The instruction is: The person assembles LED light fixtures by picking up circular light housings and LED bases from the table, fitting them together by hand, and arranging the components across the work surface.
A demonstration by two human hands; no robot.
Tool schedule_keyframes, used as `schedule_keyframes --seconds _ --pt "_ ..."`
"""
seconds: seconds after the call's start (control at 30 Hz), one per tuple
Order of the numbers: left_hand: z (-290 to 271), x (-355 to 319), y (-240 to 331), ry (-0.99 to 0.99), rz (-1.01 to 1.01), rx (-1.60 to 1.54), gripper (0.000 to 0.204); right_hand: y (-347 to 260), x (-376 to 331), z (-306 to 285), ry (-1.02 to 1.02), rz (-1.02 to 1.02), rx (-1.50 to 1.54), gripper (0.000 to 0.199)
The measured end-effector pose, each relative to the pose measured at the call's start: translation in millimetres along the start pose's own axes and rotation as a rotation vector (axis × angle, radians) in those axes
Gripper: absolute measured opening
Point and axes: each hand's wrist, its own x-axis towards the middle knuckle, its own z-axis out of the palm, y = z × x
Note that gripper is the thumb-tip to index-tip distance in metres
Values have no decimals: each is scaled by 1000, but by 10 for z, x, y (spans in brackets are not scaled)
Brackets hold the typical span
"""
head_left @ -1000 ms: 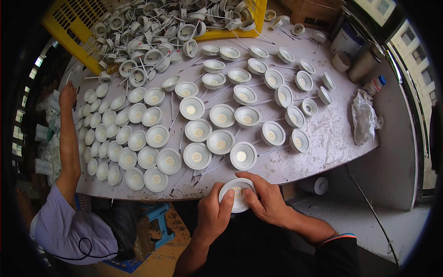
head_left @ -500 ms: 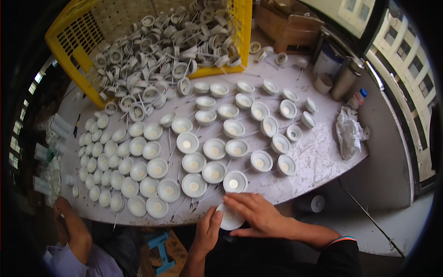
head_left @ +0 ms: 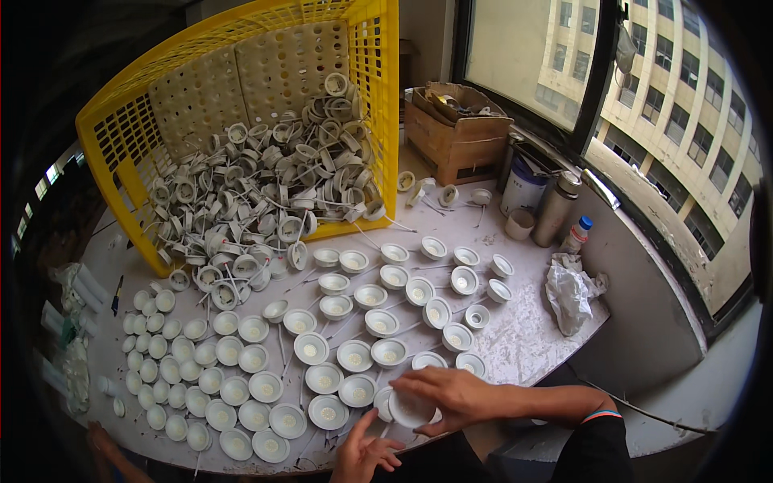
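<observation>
My right hand (head_left: 460,396) grips a white round downlight (head_left: 412,410) by its rim, fingers over the top and thumb below, near the front edge of the table. It partly covers another downlight (head_left: 383,402) behind it. Beside it, my left hand (head_left: 366,452) is empty, fingers apart and curved. Spread over the table, several similar white downlights (head_left: 328,411) face up, many with a yellowish dotted disc in the middle and a thin wire. Smaller-looking ones stand close together in rows (head_left: 183,370) at the left.
A yellow crate (head_left: 386,121) lies on its side at the back, spilling wired white housings (head_left: 274,193). Along the window side stand a cardboard box (head_left: 455,133), a steel flask (head_left: 557,209), a blue-capped bottle (head_left: 576,235) and a crumpled plastic bag (head_left: 570,294). Another person's arm (head_left: 113,451) shows lower left.
My left hand has come off the downlight and opened. My right hand now holds it alone. The view has tilted up, so the table sits lower in the picture.
</observation>
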Motion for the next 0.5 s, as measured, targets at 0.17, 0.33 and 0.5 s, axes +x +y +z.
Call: schedule_keyframes --seconds 0.17,0.33,0.5 --pt "-217 -127 -229 195 70 -68 54 1205 130 -973 433 373 50 77" --pt "-224 -133 -1062 301 58 330 26 2782 398 -1460 598 714 -105 79" --pt "-133 -64 -1328 385 282 881 16 3778 545 -1339 497 861 -193 77"
